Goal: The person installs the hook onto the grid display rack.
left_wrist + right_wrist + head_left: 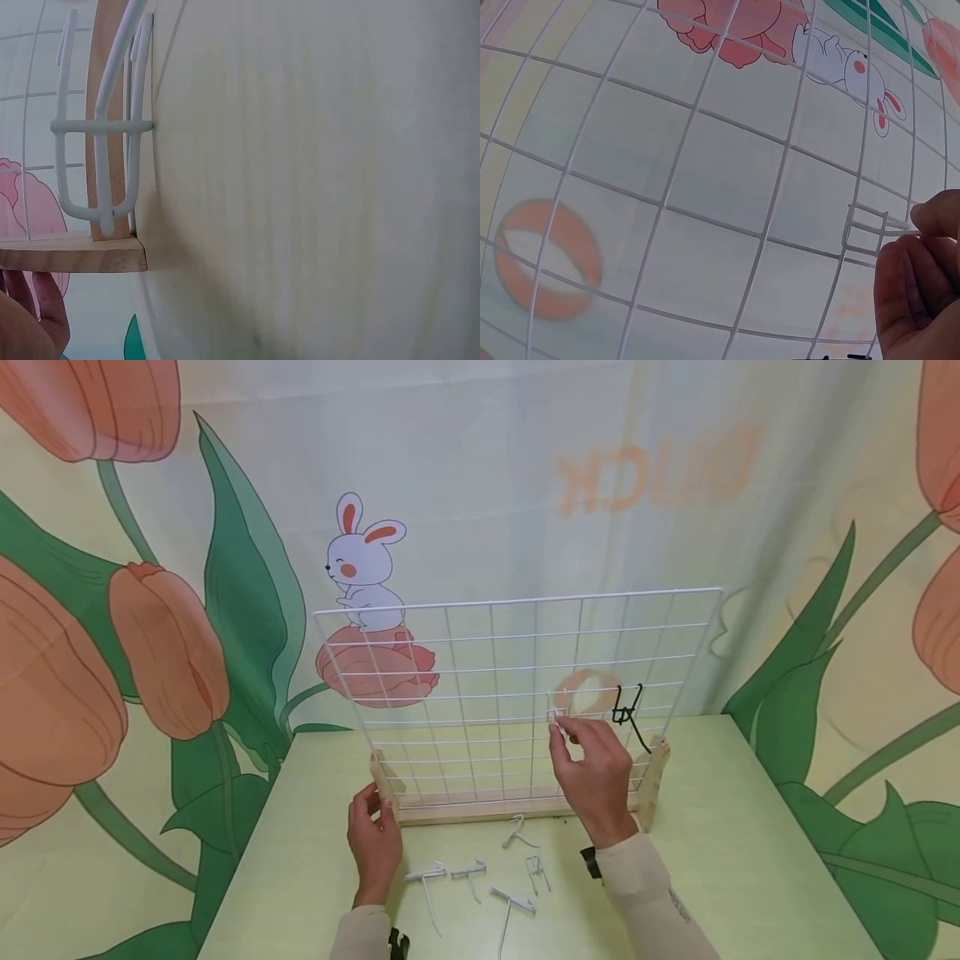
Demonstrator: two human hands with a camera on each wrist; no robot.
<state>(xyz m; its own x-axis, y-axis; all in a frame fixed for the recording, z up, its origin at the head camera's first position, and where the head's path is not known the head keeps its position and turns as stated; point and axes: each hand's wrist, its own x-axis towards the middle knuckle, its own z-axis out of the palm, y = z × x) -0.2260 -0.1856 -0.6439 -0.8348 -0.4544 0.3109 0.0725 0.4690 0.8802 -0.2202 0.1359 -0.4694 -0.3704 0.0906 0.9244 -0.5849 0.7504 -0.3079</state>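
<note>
A white wire grid panel [491, 693] stands upright in a wooden base [480, 810]. My right hand [596, 772] pinches the arm of a white wire hook [866, 229] between thumb and fingers, its frame against the grid, right of the middle. Whether the hook is fully seated on the wires I cannot tell. My left hand [375, 847] is at the left wooden foot [75, 259], its loosely bent fingertips touching the foot's outer side. A black hook [624, 714] hangs on the grid to the right of my right hand.
Several loose white hooks lie on the pale table in front of the base, including a hook [427, 877] near my left hand and a hook [517, 833] close to the base. Behind the table hangs a printed curtain [480, 485] with tulips and a rabbit.
</note>
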